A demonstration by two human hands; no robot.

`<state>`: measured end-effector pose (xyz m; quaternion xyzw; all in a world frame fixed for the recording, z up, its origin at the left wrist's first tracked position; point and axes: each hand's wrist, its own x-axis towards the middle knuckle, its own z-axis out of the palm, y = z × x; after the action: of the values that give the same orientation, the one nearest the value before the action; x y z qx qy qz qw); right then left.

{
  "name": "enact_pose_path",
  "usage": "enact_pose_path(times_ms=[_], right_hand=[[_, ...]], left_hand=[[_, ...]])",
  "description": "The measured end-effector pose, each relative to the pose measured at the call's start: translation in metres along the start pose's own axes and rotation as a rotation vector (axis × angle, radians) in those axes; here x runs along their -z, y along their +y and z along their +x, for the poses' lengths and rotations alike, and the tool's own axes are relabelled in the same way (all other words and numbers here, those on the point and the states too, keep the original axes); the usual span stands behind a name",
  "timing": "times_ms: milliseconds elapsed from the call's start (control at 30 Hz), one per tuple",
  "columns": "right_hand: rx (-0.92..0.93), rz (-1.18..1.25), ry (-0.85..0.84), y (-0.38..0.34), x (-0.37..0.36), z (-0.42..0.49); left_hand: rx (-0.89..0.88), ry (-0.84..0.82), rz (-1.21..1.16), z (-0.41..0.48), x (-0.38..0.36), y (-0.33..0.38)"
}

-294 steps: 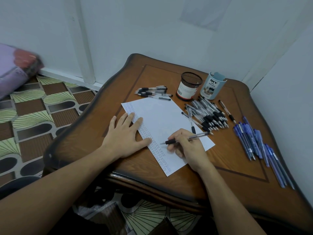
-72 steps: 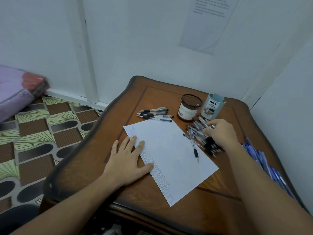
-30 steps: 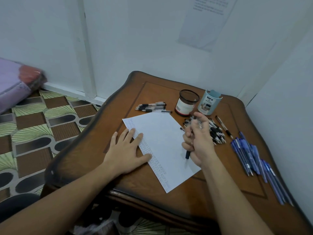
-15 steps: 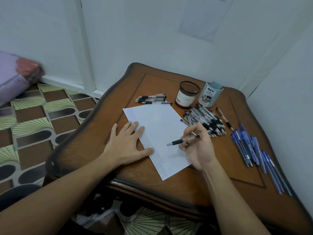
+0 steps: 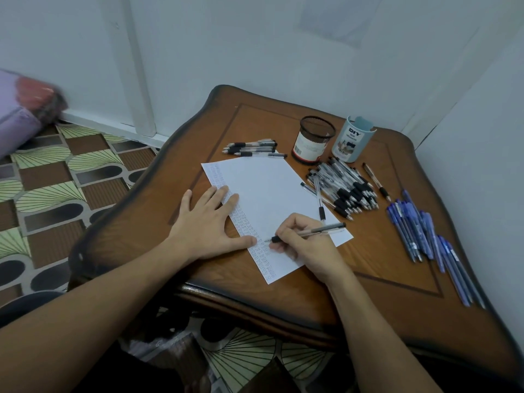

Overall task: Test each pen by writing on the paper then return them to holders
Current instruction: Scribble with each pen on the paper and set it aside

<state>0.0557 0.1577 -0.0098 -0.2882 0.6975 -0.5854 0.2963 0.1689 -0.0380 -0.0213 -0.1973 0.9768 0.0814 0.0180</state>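
A white sheet of paper (image 5: 266, 188) lies on the wooden table (image 5: 382, 273), with rows of small marks down its left edge. My left hand (image 5: 204, 222) presses flat on that edge. My right hand (image 5: 306, 242) grips a clear pen with a black grip (image 5: 320, 230), its tip touching the paper beside the marks. A heap of black-grip pens (image 5: 346, 185) lies to the right of the sheet, and one pen (image 5: 319, 198) rests on the paper. A dark mesh holder (image 5: 313, 143) and a pale blue holder (image 5: 353, 139) stand at the back.
Three black-grip pens (image 5: 252, 147) lie in a row behind the paper. Several blue pens (image 5: 425, 236) are spread along the table's right side by the white wall. A single pen (image 5: 377, 181) lies right of the heap. Patterned floor and a purple cushion (image 5: 19, 120) are at left.
My right hand took a pen from the heap, turned it into a writing grip and lowered its tip to the paper near the marked column. My left hand stayed on the sheet.
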Motion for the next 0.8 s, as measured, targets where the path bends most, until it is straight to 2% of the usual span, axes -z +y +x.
enact_pose_path(times_ms=[133, 367, 800], right_hand=[[-0.002, -0.182, 0.077, 0.004, -0.004, -0.002], [0.078, -0.207, 0.122, 0.006, -0.010, -0.004], [0.105, -0.257, 0.115, 0.007, -0.011, -0.005]], left_hand=[[0.000, 0.011, -0.002, 0.000, -0.001, 0.001], [-0.002, 0.015, 0.004, 0.000, -0.001, 0.002], [-0.004, 0.004, 0.007, 0.000, 0.000, 0.001]])
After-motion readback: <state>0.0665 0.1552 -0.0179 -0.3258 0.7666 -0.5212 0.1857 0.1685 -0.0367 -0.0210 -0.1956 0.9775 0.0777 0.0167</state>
